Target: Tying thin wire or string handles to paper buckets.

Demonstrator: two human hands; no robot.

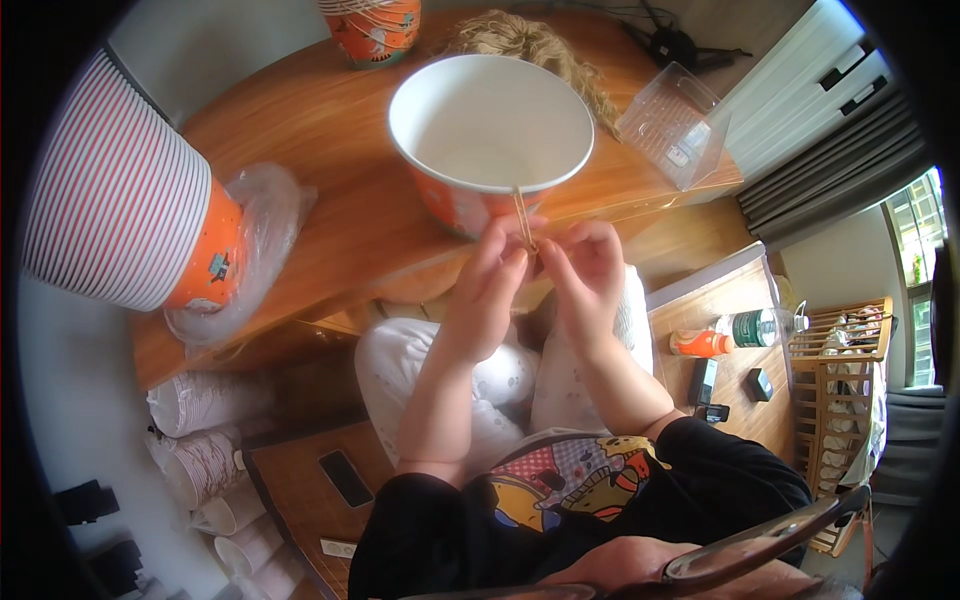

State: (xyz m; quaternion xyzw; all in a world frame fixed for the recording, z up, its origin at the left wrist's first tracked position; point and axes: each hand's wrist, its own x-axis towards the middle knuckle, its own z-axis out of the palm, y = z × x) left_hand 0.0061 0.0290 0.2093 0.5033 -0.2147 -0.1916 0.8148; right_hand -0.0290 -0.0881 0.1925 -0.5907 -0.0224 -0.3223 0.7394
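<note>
A thin tan cord [521, 213] runs down from the near rim of a large paper bucket [440, 198], its lower end pinched by left grip [486, 285] and right grip [588, 283]. The bucket stands on the desk [345, 185], white inside. Leftward, nested orange buckets [130, 200] meet clear plastic wrap [272, 210]; rightward sits a transparent box [678, 130].

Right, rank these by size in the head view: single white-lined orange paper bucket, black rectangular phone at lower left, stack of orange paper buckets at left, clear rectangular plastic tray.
Largest to smallest:
1. Left stack
2. Single bucket
3. Clear tray
4. Black phone
</note>
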